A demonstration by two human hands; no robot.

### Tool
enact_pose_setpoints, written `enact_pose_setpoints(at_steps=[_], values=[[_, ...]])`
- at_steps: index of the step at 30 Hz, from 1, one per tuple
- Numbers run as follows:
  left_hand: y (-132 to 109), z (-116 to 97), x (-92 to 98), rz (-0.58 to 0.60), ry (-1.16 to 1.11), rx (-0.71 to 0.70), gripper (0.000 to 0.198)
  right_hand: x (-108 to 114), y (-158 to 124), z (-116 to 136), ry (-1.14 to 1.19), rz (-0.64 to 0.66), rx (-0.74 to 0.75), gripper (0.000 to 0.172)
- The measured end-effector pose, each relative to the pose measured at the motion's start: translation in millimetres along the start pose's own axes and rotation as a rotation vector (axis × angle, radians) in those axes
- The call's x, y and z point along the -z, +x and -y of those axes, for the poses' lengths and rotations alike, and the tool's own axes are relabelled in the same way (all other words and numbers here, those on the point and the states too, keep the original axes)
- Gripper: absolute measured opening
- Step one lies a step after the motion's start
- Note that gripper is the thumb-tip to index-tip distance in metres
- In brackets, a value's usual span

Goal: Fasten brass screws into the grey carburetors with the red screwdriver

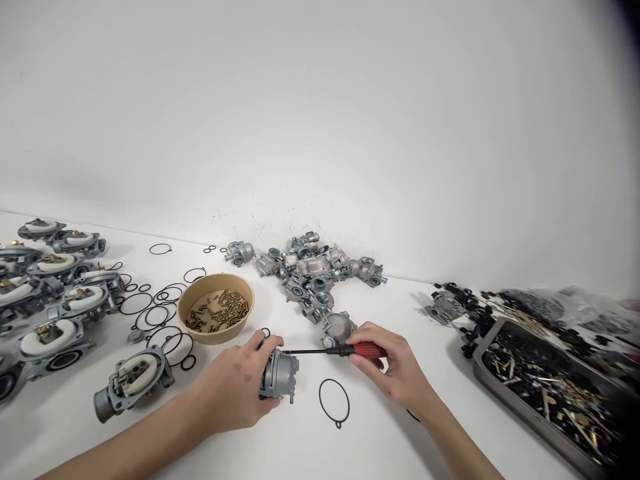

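White table point(370, 447) under everything. Open carbs point(83, 300) at left, metal tray point(515, 405) of small parts at right, pile of carbs point(313, 267) at the back, tan bowl point(215, 337) left of centre.

Left hand point(240, 383): wrapped round the held carb point(284, 377), off the table's middle, near side, round cup facing right. Right hand point(393, 370): closed on the red grip of the driver point(345, 350), shaft about level, pointing left. Tip is at the carb's upper edge, right by the left fingers; screw slot not visible, can't tell if tip is seated.

Doing it well, my judgement: brace the carb firmly, since nothing but the hand seems to back it. Line the shaft up with the screw, push straight in before twisting, or the head may get chewed. Left fingers are close to the tip; better set further back in case it slips.

Smallest: black ring point(339, 423) flat below the shaft, brass screws point(230, 310) loose in the bowl.
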State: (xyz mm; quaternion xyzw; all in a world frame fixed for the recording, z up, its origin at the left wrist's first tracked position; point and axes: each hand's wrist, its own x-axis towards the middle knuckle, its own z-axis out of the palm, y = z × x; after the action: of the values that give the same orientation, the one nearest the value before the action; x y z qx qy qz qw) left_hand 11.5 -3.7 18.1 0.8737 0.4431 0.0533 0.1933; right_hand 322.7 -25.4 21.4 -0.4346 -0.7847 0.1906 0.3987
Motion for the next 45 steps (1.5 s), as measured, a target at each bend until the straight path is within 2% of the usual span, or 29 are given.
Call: enact_pose_setpoints(at_steps=[7, 12, 15, 22, 27, 32, 45], values=[[1.2, 0.7, -1.4, -0.001, 0.009, -0.001, 0.068, -1.3, 0.1, -3.8, 0.038, -0.092, 0.070, 0.013], [0.5, 1.3, -2.4, -0.001, 0.002, 0.000, 0.068, 0.1, -1.6, -2.8, 0.034, -0.065, 0.031, 0.009], [-0.2, 1.2, -1.9, 0.003, 0.006, 0.002, 0.068, -0.5, -3.1, -1.8, 0.041, -0.062, -0.022, 0.021], [0.6, 1.1, -2.1, 0.003, 0.005, -0.002, 0.069, 3.0, 1.3, 4.1, 0.106, -0.019, 0.080, 0.021], [2.0, 1.0, -1.9, 0.001, 0.006, -0.004, 0.068, -1.4, -3.1, 2.9, 0.283, -0.058, -0.035, 0.013], [1.4, 1.3, -2.0, 0.007, 0.008, 0.002, 0.069, -4.1, -6.0, -0.3, 0.440, -0.043, -0.138, 0.007], [1.0, -0.2, -1.3, -0.005, 0.034, 0.013, 0.068, 0.4, -4.6, 0.8, 0.461, -0.056, -0.175, 0.009]])
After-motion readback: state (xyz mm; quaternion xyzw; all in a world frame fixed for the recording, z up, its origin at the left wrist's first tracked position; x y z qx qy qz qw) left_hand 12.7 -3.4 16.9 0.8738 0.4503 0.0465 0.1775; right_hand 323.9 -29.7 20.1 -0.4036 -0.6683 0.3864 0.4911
